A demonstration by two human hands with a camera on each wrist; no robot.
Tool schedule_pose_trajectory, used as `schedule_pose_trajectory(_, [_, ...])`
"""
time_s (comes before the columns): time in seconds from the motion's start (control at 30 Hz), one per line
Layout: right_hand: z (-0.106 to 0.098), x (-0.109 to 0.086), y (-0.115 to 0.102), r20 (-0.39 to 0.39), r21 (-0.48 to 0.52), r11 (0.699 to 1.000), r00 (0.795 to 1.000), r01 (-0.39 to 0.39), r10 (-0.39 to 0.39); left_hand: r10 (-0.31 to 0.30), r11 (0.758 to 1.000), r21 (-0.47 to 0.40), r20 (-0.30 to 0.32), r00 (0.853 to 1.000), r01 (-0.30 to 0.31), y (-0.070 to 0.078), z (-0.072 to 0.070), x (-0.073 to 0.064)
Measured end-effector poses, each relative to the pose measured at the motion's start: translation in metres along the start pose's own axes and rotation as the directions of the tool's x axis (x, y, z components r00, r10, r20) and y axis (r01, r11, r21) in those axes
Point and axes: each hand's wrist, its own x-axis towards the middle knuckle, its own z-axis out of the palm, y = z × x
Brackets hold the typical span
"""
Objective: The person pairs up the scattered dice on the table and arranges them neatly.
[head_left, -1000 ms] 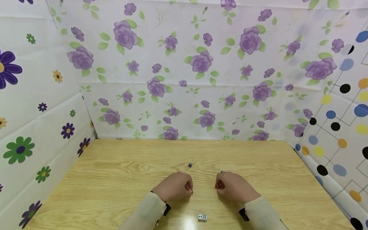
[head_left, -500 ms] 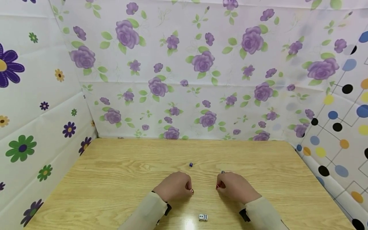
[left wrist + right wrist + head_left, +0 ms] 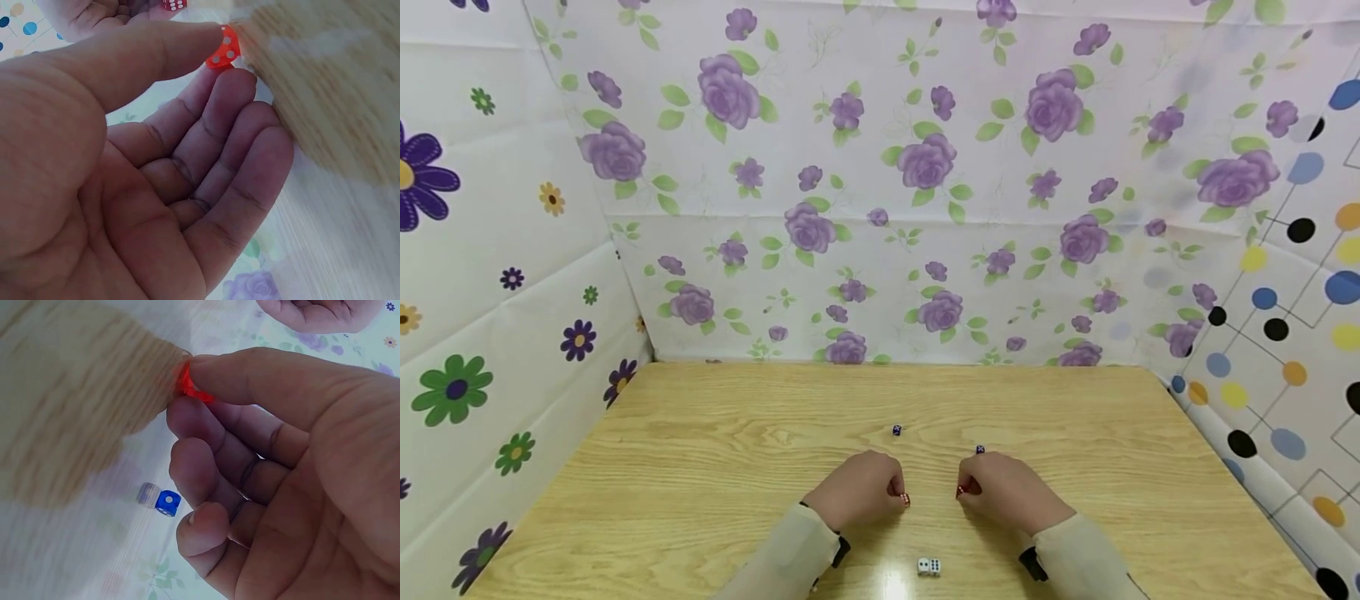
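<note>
Low over the wooden table, my left hand [image 3: 860, 490] pinches a red die [image 3: 224, 49] with white dots between thumb and fingertips. Across a small gap, my right hand [image 3: 1011, 490] pinches another red die [image 3: 189, 384] the same way, and the thumb hides part of it. Both red dice face each other, still apart. Two white dice [image 3: 928, 567] sit side by side nearer the front edge, between the forearms. Just beyond my right hand lies a blue die [image 3: 167, 503], which that hand touches or nearly touches in the head view; I cannot tell which.
A second dark blue die [image 3: 897, 430] lies farther back on the wooden table [image 3: 737, 417]. A flowered cloth [image 3: 880, 275] hangs behind the table, with patterned cloths at the left [image 3: 535, 333] and right [image 3: 1262, 350] sides.
My hands have come slightly closer together, each with its red die, so the gap between the dice is narrower. The white dice and blue dice stay where they were.
</note>
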Motion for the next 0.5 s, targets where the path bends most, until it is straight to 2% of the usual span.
schedule_pose_trajectory(0.2, [-0.005,0.0,0.001,0.027,0.029,0.999,0.999,0.023,-0.024,-0.001,1.0,-0.007,0.012,1.0,0.001,-0.001,-0.002,0.0])
schedule_pose_trajectory(0.33, [-0.014,-0.002,0.002,0.066,0.051,0.999,0.998,0.003,-0.006,0.005,1.0,-0.011,0.019,1.0,-0.005,-0.003,-0.003,0.0])
schedule_pose_trajectory(0.5, [-0.023,-0.001,0.002,0.065,0.042,0.999,0.998,-0.003,0.0,0.006,1.0,-0.029,0.012,1.0,-0.006,-0.003,-0.006,0.0])
